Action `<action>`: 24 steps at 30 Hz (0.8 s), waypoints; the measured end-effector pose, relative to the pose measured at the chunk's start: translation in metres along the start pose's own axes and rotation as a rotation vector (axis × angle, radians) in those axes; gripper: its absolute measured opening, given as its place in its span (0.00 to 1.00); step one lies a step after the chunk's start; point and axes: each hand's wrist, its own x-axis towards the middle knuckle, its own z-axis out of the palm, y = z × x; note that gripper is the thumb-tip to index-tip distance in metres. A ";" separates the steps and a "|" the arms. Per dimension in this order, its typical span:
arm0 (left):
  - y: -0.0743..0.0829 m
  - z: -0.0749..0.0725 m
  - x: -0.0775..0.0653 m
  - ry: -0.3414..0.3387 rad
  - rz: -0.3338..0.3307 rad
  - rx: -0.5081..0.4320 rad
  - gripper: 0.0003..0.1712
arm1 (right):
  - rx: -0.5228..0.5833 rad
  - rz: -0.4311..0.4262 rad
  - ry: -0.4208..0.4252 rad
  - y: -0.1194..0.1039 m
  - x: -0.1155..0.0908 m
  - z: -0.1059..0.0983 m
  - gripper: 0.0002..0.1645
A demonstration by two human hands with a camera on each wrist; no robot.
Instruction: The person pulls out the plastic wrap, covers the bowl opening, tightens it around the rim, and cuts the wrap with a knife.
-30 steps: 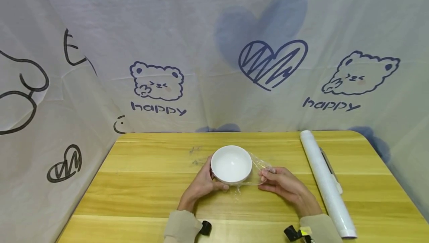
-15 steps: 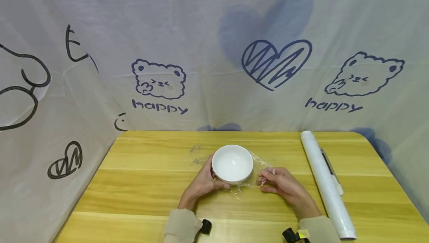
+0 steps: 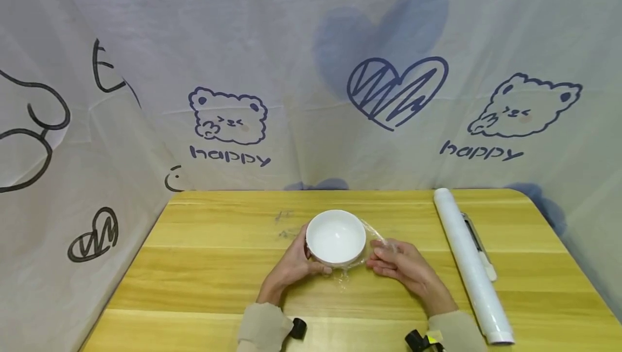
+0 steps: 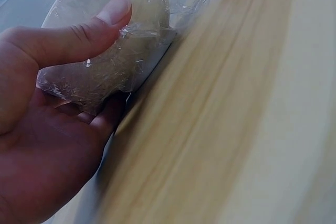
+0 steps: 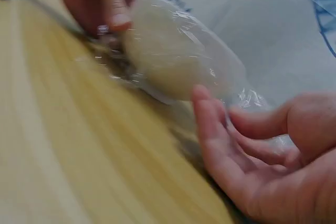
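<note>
A white bowl [image 3: 336, 237] is held above the wooden table near its middle, its opening facing up toward the head view. Clear plastic wrap [image 4: 142, 38] clings in wrinkles around its outside, and a loose part stretches off to the right. My left hand [image 3: 293, 265] grips the bowl's left side, thumb on the near wall and fingers beneath, as the left wrist view shows. On the other side, my right hand [image 3: 405, 266] pinches the loose wrap [image 5: 252, 99] between thumb and fingers, close to the bowl's right edge. Some wrap also hangs below the near rim.
A long white roll of plastic wrap [image 3: 473, 268] lies slantwise on the table [image 3: 194, 287] at the right. Just beyond it rests a utility knife [image 3: 478, 246], partly hidden by the roll. A printed cloth [image 3: 301, 71] hangs behind and at the sides.
My right hand has moved slightly left, closer to the bowl, drawing the loose wrap in with it. The left hand and the bowl have hardly moved.
</note>
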 end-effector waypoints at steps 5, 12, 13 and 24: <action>-0.017 -0.002 0.004 0.012 0.002 -0.007 0.67 | -0.235 -0.068 0.073 -0.019 -0.014 -0.009 0.37; -0.022 -0.003 0.006 0.024 0.029 -0.005 0.67 | -0.783 -0.335 0.386 -0.043 -0.031 0.016 0.19; -0.022 -0.004 0.006 0.025 0.034 -0.008 0.67 | -0.745 -0.353 0.352 -0.042 -0.029 0.022 0.17; -0.025 -0.004 0.007 0.009 0.002 -0.047 0.66 | -0.119 -0.149 0.223 0.006 0.010 0.049 0.15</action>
